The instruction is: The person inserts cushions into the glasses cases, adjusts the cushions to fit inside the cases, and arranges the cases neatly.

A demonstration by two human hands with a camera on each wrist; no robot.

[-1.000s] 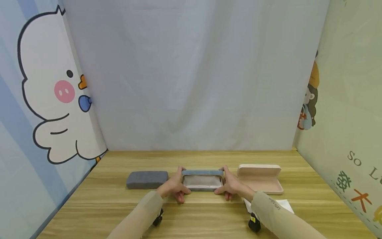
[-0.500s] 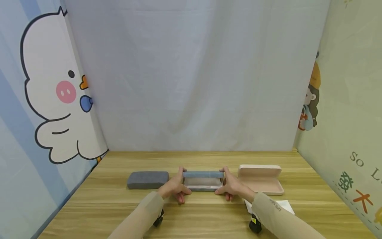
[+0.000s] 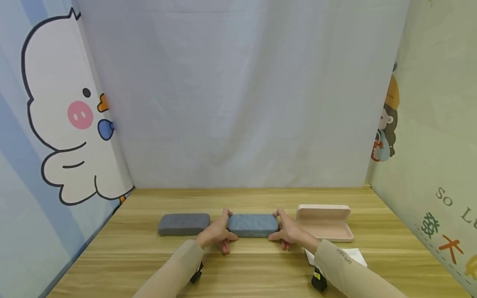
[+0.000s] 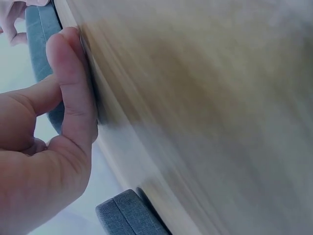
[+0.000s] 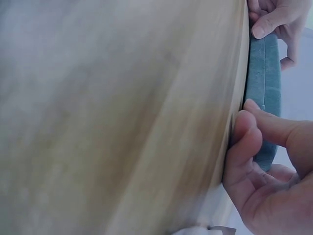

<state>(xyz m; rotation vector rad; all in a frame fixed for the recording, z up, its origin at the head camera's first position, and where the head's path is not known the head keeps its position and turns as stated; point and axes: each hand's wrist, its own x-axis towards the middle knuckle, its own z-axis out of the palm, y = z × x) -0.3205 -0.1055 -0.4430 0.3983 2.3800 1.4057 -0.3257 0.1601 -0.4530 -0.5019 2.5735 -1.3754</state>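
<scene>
A blue glasses case (image 3: 253,225), its lid down, lies on the wooden table between both hands. My left hand (image 3: 219,232) grips its left end, thumb at the front corner and index finger at the back corner. At the other end my right hand (image 3: 287,230) holds it the same way, mirrored. In the left wrist view the case (image 4: 43,36) shows edge-on behind the left hand (image 4: 58,132). The right wrist view shows the right hand (image 5: 274,161) with its thumb along the seam of the case (image 5: 264,73). Whatever lies inside the case is hidden.
A dark grey case (image 3: 184,224), closed, lies to the left. On the right a pale pink case (image 3: 325,223) stands with its lid raised. A white cloth (image 3: 355,255) lies partly under the right forearm. A grey-white curtain (image 3: 246,95) hangs behind the table (image 3: 253,269).
The blue case's lid has swung down toward me from upright and now covers the light interior. Both hands have stayed at the case's ends.
</scene>
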